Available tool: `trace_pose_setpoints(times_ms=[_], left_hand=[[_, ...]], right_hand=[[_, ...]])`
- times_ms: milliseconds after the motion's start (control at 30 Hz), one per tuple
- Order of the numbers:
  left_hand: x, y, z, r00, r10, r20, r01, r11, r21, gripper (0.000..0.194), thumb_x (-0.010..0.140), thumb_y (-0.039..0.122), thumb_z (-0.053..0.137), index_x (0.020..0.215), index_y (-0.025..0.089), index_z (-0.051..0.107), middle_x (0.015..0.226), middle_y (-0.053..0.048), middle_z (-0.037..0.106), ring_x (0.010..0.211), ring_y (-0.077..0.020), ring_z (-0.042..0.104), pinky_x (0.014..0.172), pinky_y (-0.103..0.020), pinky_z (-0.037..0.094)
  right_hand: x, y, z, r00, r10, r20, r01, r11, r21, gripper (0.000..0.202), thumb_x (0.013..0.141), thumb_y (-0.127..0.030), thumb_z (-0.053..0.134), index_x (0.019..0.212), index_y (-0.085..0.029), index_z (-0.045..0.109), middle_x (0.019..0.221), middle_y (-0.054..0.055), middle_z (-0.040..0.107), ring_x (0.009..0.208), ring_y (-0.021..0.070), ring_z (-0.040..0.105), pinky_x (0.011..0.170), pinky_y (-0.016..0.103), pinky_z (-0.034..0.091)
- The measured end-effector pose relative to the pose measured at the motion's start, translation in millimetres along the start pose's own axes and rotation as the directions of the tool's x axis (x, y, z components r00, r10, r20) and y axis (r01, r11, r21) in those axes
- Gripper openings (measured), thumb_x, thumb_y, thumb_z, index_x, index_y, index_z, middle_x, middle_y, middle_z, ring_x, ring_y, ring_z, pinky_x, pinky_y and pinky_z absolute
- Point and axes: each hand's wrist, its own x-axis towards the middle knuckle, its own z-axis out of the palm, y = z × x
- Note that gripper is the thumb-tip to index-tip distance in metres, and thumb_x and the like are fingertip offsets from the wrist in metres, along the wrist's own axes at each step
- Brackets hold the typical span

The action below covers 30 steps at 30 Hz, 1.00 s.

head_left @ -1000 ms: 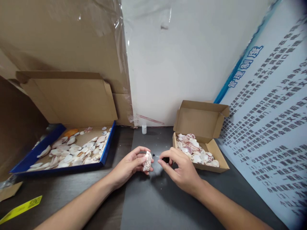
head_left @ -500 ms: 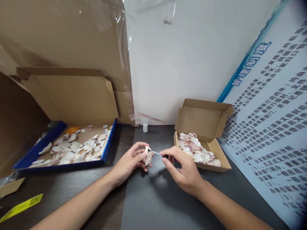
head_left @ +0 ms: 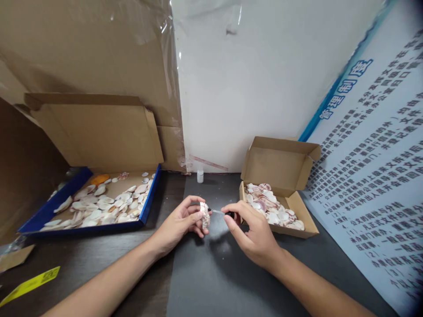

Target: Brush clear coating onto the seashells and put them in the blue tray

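My left hand [head_left: 181,222] pinches a small whitish, speckled shell piece [head_left: 205,215] upright above the dark mat. My right hand [head_left: 253,229] grips the black handle [head_left: 230,214] of a thin, pale applicator [head_left: 217,211], whose tip points left and is at or close to the shell piece's right side. Whether the tip touches it cannot be made out. Behind the hands, a small white bottle [head_left: 200,176] stands by the wall.
A blue-edged open box [head_left: 149,196] of shells lies left, its cardboard lid raised. On the right is a smaller open cardboard box [head_left: 307,215] of shells. A yellow label [head_left: 31,286] lies front left. Behind stands a white panel [head_left: 271,79], with a printed sheet [head_left: 370,176] at right.
The shell piece has turned slightly in my left hand and shows a narrower side. The applicator is more level, and my right hand has shifted slightly.
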Motion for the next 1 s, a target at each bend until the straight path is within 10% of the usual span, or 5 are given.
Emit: trace_pose_setpoints(times_ms=[1000], left_hand=[[2.6,-5.2,-3.5,0.999,-0.002,0.054,-0.001,0.999,0.046,0.040,0.084,0.038,0.071,0.110,0.020,0.046,0.090,-0.002,0.066,0.063,-0.0148,0.069,0.059,-0.026,0.053]], right_hand=[[-1.1,2.5,2.3,1.000,0.007,0.015,-0.008,1.000,0.021,0.011,0.095,-0.020,0.053,0.102,-0.022,0.061,0.084,0.002,0.060,0.071,0.0156,0.055,0.065,0.029,0.044]])
